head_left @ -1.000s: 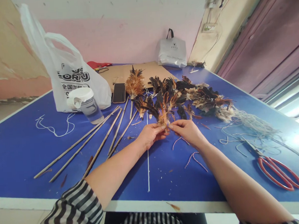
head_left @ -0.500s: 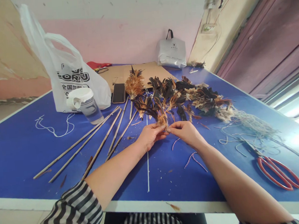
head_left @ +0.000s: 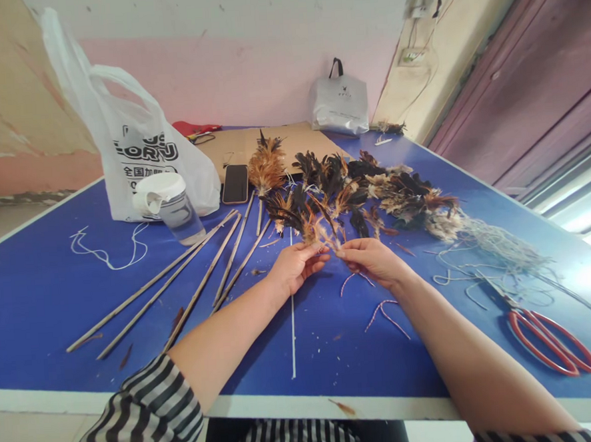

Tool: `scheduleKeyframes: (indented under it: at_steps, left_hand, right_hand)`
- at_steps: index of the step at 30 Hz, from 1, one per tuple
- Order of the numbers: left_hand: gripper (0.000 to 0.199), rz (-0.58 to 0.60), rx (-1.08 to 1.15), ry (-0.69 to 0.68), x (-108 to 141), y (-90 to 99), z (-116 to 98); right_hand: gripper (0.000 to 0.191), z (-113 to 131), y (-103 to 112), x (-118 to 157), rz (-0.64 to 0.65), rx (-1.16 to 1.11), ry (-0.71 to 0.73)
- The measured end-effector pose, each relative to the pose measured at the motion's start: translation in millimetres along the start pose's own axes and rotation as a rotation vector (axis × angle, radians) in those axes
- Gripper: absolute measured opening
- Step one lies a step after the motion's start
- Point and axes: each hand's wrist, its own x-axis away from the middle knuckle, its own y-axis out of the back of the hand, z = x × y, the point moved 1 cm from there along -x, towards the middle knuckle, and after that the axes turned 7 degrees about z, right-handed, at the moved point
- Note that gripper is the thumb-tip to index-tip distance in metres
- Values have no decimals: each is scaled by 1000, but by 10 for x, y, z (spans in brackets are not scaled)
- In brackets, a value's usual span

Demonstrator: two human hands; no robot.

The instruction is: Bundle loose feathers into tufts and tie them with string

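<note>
At the middle of the blue table, my left hand [head_left: 301, 266] pinches the base of a small bunch of brown feathers [head_left: 312, 228]. Close beside it, my right hand [head_left: 370, 258] is closed on the lower end of a feather [head_left: 331, 222], a small gap parting the fingertips of both hands. Just beyond them lies a pile of dark and tan feathers [head_left: 325, 172], partly overlapped by the ones I hold. Pink-and-white twisted string [head_left: 385, 312] rests on the tabletop near my right wrist.
Thin wooden sticks [head_left: 202, 287] lie at left, before a lidded plastic cup [head_left: 172, 208], a white plastic bag [head_left: 145, 143] and a phone [head_left: 235, 183]. Red-handled scissors [head_left: 543, 339] and tangled pale string [head_left: 502, 245] are at right. A silver bag [head_left: 339, 105] stands at the back.
My right hand has moved slightly right, away from my left, drawing a feather apart from the bunch. My left hand stays nearly in place.
</note>
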Motion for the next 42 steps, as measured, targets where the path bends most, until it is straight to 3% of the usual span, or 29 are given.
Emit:
scheduleKeyframes:
  at_steps: [5,11,19,27,32,35,42]
  left_hand:
    - [5,39,-7,20,0,-20,19]
    - [3,5,6,-6,-24,-12,16]
    - [3,41,4,25,17,-46,27]
    - [8,36,84,40,-28,3,24]
    - [10,61,122,29,-39,19,17]
    - [10,43,122,12,-28,12,1]
    - [6,-13,-48,-114,-31,6,-4]
  right_hand:
    - [30,-4,26,-6,27,-85,-18]
    - [31,-29,58,-34,-23,-189,41]
    - [30,-38,-12,-30,-37,-53,40]
    - [24,-55,-8,6,145,-8,38]
    - [23,-75,4,-11,182,18,6]
    - [25,-83,31,-28,146,58,-4]
    - [32,-52,46,-39,-110,-10,36]
